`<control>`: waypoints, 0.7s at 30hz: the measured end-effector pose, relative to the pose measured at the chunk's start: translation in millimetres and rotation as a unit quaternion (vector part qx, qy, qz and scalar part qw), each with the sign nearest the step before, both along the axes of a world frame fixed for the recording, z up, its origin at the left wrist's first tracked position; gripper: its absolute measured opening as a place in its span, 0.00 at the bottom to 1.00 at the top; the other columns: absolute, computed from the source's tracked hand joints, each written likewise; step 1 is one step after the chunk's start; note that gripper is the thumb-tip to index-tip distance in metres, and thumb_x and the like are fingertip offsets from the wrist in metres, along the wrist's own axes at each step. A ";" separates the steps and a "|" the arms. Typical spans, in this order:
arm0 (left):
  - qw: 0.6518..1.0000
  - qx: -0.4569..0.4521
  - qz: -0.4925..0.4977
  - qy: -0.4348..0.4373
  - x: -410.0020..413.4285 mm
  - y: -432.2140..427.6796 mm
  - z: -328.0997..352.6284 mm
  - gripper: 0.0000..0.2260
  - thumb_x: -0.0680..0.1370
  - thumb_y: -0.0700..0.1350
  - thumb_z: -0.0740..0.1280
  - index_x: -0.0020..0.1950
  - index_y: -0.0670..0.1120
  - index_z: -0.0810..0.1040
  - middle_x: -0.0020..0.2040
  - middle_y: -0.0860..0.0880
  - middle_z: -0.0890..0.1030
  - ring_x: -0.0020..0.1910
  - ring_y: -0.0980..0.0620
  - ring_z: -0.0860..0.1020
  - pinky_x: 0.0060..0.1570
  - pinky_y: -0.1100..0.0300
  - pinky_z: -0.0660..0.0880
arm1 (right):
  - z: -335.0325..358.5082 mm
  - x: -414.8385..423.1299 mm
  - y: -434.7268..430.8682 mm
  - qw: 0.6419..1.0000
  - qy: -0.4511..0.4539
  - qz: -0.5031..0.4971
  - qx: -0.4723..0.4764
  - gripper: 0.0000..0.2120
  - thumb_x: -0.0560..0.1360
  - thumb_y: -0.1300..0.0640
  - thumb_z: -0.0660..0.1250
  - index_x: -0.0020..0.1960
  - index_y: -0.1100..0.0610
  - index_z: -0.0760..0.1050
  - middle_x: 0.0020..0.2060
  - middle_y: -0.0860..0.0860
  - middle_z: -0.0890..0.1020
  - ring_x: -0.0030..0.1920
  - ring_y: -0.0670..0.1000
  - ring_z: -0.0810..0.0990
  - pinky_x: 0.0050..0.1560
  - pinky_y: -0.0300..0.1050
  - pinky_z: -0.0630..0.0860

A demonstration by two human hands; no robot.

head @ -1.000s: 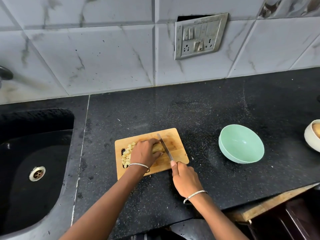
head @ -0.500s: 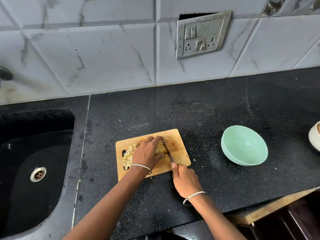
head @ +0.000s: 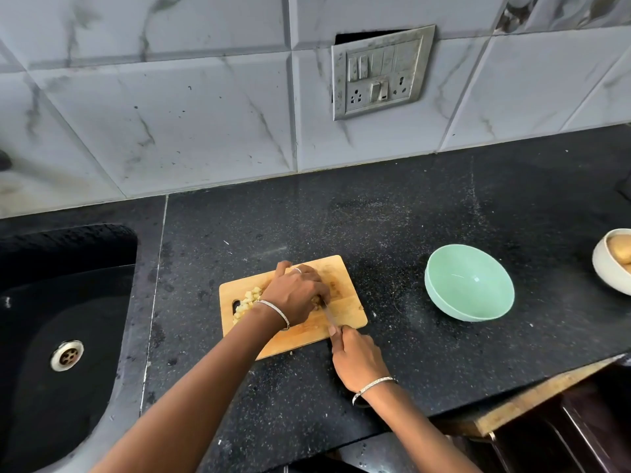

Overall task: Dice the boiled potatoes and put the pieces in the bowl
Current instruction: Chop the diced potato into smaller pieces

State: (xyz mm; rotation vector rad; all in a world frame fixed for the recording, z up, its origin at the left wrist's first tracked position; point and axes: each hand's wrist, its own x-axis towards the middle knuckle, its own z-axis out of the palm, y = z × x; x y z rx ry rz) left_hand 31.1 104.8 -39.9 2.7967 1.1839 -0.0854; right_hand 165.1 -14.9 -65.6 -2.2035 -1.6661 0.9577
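L hand (head: 293, 295) sits on the wooden cutting board (head: 348, 303), its grip curled down over a potato (head: 317, 299) that is mostly hidden under the fingers; only a sliver shows by the fingertips. R hand (head: 356, 360) is just off the board's near-right corner, grip closed round the handle of a knife (head: 328, 319), index finger stretched fwd along it. The blade runs up to the potato, right beside the L fingertips. Diced pieces (head: 247, 302) lie heaped on the board's left part by its handle hole, partly behind the L wrist. Green bowl (head: 469, 288) stands on the black bench (head: 392, 220) right of the board, apart from it. At the far right edge is a white bowl (head: 604, 268) w/ whole potatoes (head: 619, 252). Sink (head: 102, 319) is at left; switch plate (head: 380, 73) is on the tiled wall
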 end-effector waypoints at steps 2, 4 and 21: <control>1.000 0.004 -0.007 0.011 2.1 1.4 1.6 0.10 0.74 0.48 0.67 0.54 0.59 0.77 0.55 0.59 0.78 0.65 0.55 0.69 0.62 0.44 0.58 | 2.7 2.2 -3.8 1.000 0.000 0.001 -0.005 0.20 0.83 0.44 0.49 0.53 0.56 0.74 0.49 0.58 0.81 0.52 0.63 0.79 0.48 0.55 0.74; 1.000 0.000 -0.005 0.009 2.4 2.4 0.4 0.10 0.74 0.48 0.67 0.54 0.59 0.77 0.54 0.59 0.78 0.64 0.55 0.70 0.63 0.44 0.57 | 6.1 6.9 -11.8 1.000 0.001 0.003 -0.011 0.20 0.83 0.44 0.48 0.52 0.55 0.73 0.48 0.58 0.81 0.51 0.63 0.79 0.47 0.54 0.74; 0.973 -0.057 0.165 -0.153 0.8 -11.6 -17.8 0.19 0.70 0.59 0.72 0.56 0.52 0.74 0.54 0.53 0.78 0.52 0.49 0.77 0.47 0.55 0.73 | 41.9 65.1 -21.4 0.998 0.037 -0.036 0.023 0.22 0.82 0.43 0.53 0.41 0.52 0.78 0.30 0.46 0.78 0.37 0.50 0.79 0.43 0.47 0.73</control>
